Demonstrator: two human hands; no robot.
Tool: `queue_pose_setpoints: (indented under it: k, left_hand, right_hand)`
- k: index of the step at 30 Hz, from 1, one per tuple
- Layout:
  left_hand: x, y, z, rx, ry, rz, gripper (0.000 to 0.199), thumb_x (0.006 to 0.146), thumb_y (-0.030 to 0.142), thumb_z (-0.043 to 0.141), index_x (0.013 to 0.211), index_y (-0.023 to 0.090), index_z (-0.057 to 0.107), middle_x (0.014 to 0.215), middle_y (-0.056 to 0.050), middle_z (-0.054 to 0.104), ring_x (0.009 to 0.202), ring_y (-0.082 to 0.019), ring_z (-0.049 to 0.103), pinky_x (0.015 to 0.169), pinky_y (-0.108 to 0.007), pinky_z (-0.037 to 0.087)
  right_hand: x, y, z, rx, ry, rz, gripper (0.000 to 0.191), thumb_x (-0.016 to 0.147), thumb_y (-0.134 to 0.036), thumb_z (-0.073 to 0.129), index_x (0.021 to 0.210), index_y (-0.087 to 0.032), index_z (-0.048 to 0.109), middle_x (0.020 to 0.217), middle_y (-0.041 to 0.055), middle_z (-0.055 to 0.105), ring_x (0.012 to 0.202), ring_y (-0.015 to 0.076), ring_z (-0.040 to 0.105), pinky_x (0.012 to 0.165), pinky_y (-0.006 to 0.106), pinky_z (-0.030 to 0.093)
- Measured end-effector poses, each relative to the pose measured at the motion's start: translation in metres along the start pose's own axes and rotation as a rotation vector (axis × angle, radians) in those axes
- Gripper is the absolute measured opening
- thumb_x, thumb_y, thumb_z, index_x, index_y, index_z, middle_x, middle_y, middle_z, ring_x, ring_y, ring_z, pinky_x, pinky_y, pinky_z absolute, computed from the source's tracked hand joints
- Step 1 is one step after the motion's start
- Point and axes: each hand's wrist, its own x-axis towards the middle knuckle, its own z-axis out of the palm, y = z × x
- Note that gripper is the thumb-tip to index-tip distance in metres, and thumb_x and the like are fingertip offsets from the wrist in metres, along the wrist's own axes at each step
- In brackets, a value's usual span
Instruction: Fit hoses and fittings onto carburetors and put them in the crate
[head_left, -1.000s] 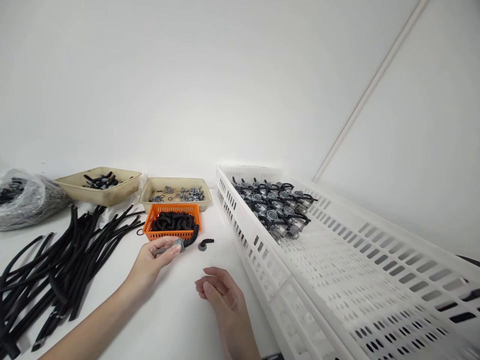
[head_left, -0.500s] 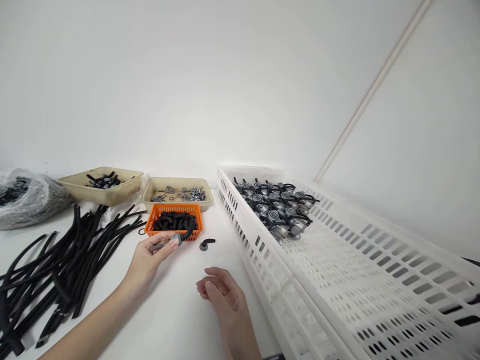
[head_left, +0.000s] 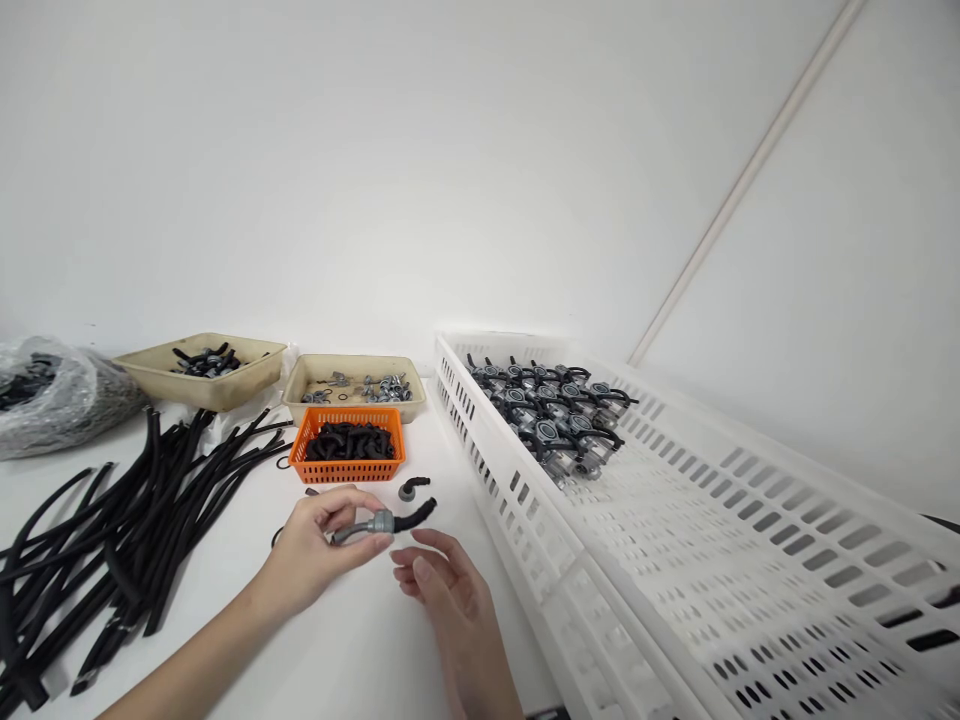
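My left hand (head_left: pixel 322 545) pinches a grey plastic fitting (head_left: pixel 381 521) between thumb and fingers, above the white table (head_left: pixel 315 660). From the fitting, a short curved black hose piece points right, and a grey stem runs back into the palm. Close by on the right, my right hand (head_left: pixel 457 590) is loosely curled with its fingers apart and nothing in it. Just beyond the hands lies a small black elbow hose with a grey end (head_left: pixel 409 490). An orange basket (head_left: pixel 345 474) of short black hose pieces stands behind my left hand.
Long black hoses (head_left: pixel 142 520) are heaped at left. Behind stand a beige tray of black-and-grey parts (head_left: pixel 217 395), another beige tray with grey fittings (head_left: pixel 412 405), and a plastic bag (head_left: pixel 97 410). A large white crate (head_left: pixel 517 540) holds rows of assembled clear-and-grey units (head_left: pixel 577 420) at right.
My left hand has drawn the fitting and its hose from the orange basket's front toward me and slightly right, bringing it beside my right hand. My right hand has barely moved.
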Motion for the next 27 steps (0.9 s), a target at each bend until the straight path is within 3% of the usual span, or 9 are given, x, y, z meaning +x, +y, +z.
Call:
queue_pose_setpoints:
  k: [13, 20, 27]
  left_hand:
    - [-0.0091, 0.0035, 0.0083, 0.217, -0.239, 0.116, 0.016, 0.071, 0.025, 0.070, 0.085, 0.018, 0.071, 0.059, 0.007, 0.030, 0.054, -0.010, 0.032, 0.052, -0.021, 0.029]
    - [-0.0074, 0.0040, 0.0054, 0.225, -0.201, 0.110, 0.015, 0.071, 0.026, 0.070, 0.083, 0.018, 0.070, 0.058, 0.008, 0.030, 0.053, -0.010, 0.031, 0.052, -0.021, 0.029]
    - [-0.0072, 0.0047, 0.0041, 0.238, -0.198, 0.095, 0.016, 0.071, 0.028, 0.070, 0.083, 0.018, 0.070, 0.058, 0.007, 0.031, 0.053, -0.010, 0.032, 0.052, -0.022, 0.029]
  right_hand:
    - [0.0020, 0.0058, -0.0027, 0.061, 0.010, -0.004, 0.055, 0.059, -0.040, 0.086, 0.106, -0.020, 0.064, 0.084, 0.0060, 0.074, 0.079, 0.0185, 0.067, 0.076, 0.031, 0.048]
    - [0.0018, 0.0036, -0.0025, 0.097, 0.109, -0.084, 0.040, 0.059, -0.042, 0.086, 0.089, -0.020, 0.071, 0.080, 0.0047, 0.072, 0.077, 0.0187, 0.065, 0.073, 0.030, 0.049]
    - [0.0026, 0.0019, -0.0059, 0.042, 0.093, -0.047, 0.029, 0.063, -0.039, 0.083, 0.079, -0.017, 0.073, 0.078, 0.0043, 0.071, 0.081, 0.0183, 0.062, 0.078, 0.027, 0.047]
